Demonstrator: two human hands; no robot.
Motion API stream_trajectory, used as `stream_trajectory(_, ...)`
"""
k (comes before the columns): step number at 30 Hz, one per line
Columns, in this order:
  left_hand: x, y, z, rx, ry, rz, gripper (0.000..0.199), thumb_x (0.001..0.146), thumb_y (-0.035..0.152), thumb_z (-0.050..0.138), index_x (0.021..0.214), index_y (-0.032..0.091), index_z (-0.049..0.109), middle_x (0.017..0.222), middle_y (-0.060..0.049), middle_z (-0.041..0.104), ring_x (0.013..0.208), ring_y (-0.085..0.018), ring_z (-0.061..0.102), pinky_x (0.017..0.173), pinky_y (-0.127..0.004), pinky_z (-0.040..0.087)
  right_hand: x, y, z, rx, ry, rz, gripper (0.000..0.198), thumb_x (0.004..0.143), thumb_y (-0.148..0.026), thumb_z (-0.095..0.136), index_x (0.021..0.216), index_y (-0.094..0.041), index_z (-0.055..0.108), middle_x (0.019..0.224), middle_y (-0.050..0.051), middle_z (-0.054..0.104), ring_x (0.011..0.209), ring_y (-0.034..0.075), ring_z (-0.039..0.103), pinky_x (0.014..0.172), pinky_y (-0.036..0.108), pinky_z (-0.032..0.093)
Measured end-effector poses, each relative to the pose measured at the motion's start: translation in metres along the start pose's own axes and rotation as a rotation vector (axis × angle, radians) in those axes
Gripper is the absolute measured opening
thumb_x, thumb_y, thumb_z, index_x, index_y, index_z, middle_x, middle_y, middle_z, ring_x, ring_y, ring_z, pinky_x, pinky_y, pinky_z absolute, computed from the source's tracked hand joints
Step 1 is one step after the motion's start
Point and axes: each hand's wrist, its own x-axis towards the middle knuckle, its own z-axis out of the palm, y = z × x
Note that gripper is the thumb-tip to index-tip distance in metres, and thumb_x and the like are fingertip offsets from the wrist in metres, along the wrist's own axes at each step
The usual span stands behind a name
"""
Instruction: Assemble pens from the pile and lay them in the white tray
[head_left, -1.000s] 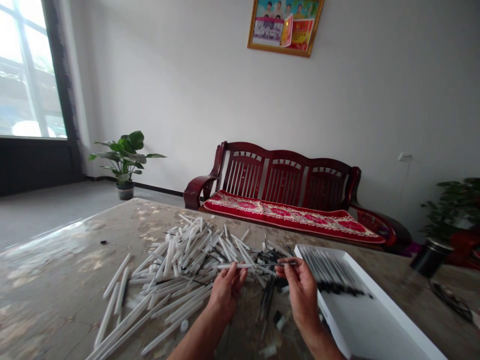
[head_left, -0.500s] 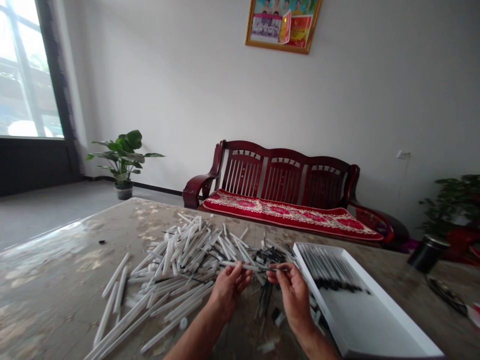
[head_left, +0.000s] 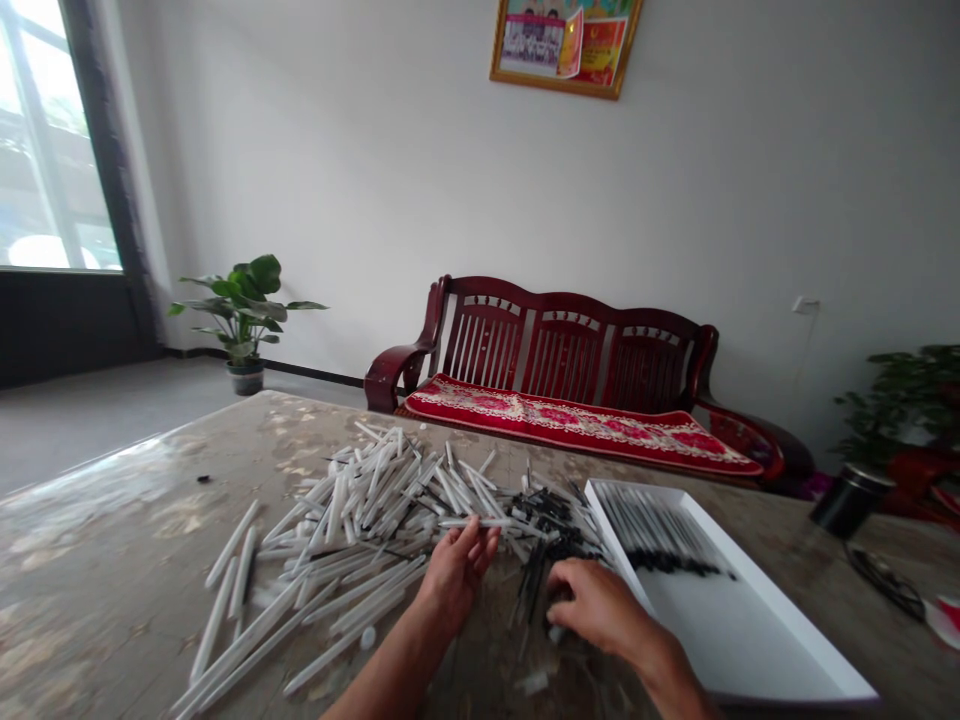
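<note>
My left hand (head_left: 459,565) is closed, thumb and fingers pinching a slim white pen (head_left: 489,523) that lies level above the heap. To its right, my right hand (head_left: 589,605) curls palm-down over the tabletop, among small black and clear pieces. Its fingertips are bent together low by the table, and what they grip is hidden. Beside and beyond my left hand spreads a big pile of white pen barrels (head_left: 375,490). Thin black refills (head_left: 534,580) and a cluster of black caps (head_left: 551,515) lie between the pile and the box.
A white shallow box (head_left: 757,640) on the right holds a row of pens (head_left: 660,530) with black ends. Behind the patterned table (head_left: 97,590) stands a red wooden bench (head_left: 570,350). A black canister (head_left: 851,500) and cable (head_left: 885,585) sit at far right.
My right hand has left the pen's right end and dropped toward the small pieces on the table. My left hand still holds the pen in nearly the same place.
</note>
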Motion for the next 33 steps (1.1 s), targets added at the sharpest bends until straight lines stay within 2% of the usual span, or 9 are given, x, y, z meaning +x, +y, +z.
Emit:
stream_trajectory(3, -0.002, -0.004, 0.0, 0.023, -0.013, 0.01, 0.013, 0.087, 0.006, 0.061, 0.077, 0.014, 0.056, 0.067, -0.004, 0.07, 0.062, -0.012, 0.072, 0.058, -0.018, 0.06, -0.003, -0.008, 0.004, -0.094, -0.048, -0.033, 0.02, 0.067, -0.015, 0.062, 0.082, -0.023, 0.073, 0.089, 0.002, 0.075, 0.089, 0.02, 0.067, 0.073, 0.025, 0.039)
stream_trajectory(9, -0.001, -0.004, -0.001, 0.064, 0.009, 0.026, 0.013, 0.089, 0.006, 0.058, 0.079, 0.013, 0.055, 0.067, -0.004, 0.069, 0.06, -0.012, 0.071, 0.057, -0.018, 0.06, 0.0, -0.012, 0.003, -0.224, -0.028, 0.026, 0.018, 0.072, -0.017, 0.059, 0.084, -0.02, 0.072, 0.093, 0.007, 0.073, 0.092, 0.023, 0.066, 0.074, 0.027, 0.039)
stream_trajectory(16, 0.0, -0.004, 0.0, 0.077, 0.008, 0.018, 0.013, 0.088, 0.007, 0.059, 0.077, 0.013, 0.056, 0.067, -0.004, 0.069, 0.059, -0.011, 0.07, 0.057, -0.018, 0.059, -0.002, -0.011, 0.007, -0.318, -0.024, -0.008, 0.029, 0.075, -0.005, 0.049, 0.092, -0.018, 0.069, 0.1, 0.01, 0.07, 0.099, 0.023, 0.064, 0.081, 0.028, 0.04)
stream_trajectory(22, -0.001, -0.004, 0.0, 0.074, 0.018, 0.018, 0.017, 0.089, 0.006, 0.056, 0.074, 0.013, 0.055, 0.066, -0.005, 0.069, 0.058, -0.012, 0.071, 0.056, -0.018, 0.059, 0.002, -0.008, 0.017, -0.335, 0.066, -0.038, 0.028, 0.069, -0.002, 0.049, 0.086, -0.018, 0.064, 0.099, 0.009, 0.068, 0.093, 0.022, 0.065, 0.077, 0.027, 0.041)
stream_trajectory(24, -0.002, -0.004, 0.001, 0.064, 0.027, 0.016, 0.017, 0.09, 0.005, 0.055, 0.074, 0.013, 0.055, 0.065, -0.004, 0.069, 0.058, -0.012, 0.071, 0.056, -0.018, 0.059, 0.005, -0.006, 0.017, -0.247, 0.123, -0.034, 0.025, 0.067, -0.003, 0.05, 0.081, -0.019, 0.063, 0.089, 0.006, 0.069, 0.085, 0.02, 0.066, 0.072, 0.025, 0.041)
stream_trajectory(27, -0.003, -0.004, 0.001, 0.053, 0.021, 0.013, 0.017, 0.089, 0.004, 0.055, 0.075, 0.013, 0.056, 0.065, -0.005, 0.069, 0.059, -0.012, 0.071, 0.057, -0.019, 0.059, 0.011, -0.007, 0.018, 0.0, 0.238, -0.043, 0.017, 0.07, -0.008, 0.051, 0.077, -0.02, 0.061, 0.073, 0.002, 0.068, 0.071, 0.018, 0.065, 0.065, 0.025, 0.041)
stream_trajectory(30, -0.004, -0.005, 0.002, 0.051, 0.014, 0.009, 0.016, 0.089, 0.004, 0.056, 0.075, 0.012, 0.057, 0.066, -0.005, 0.07, 0.06, -0.012, 0.071, 0.058, -0.018, 0.059, 0.017, -0.011, 0.021, 0.386, 0.343, -0.051, 0.013, 0.074, -0.019, 0.055, 0.086, -0.02, 0.062, 0.075, 0.003, 0.069, 0.066, 0.018, 0.065, 0.062, 0.026, 0.047)
stream_trajectory(33, -0.005, -0.006, 0.003, 0.057, 0.006, -0.002, 0.015, 0.088, 0.004, 0.057, 0.074, 0.011, 0.058, 0.065, -0.006, 0.07, 0.06, -0.012, 0.072, 0.059, -0.018, 0.059, 0.022, -0.017, 0.028, 0.81, 0.37, -0.024, 0.022, 0.073, -0.036, 0.061, 0.088, -0.019, 0.062, 0.078, 0.005, 0.07, 0.067, 0.021, 0.068, 0.059, 0.03, 0.053)
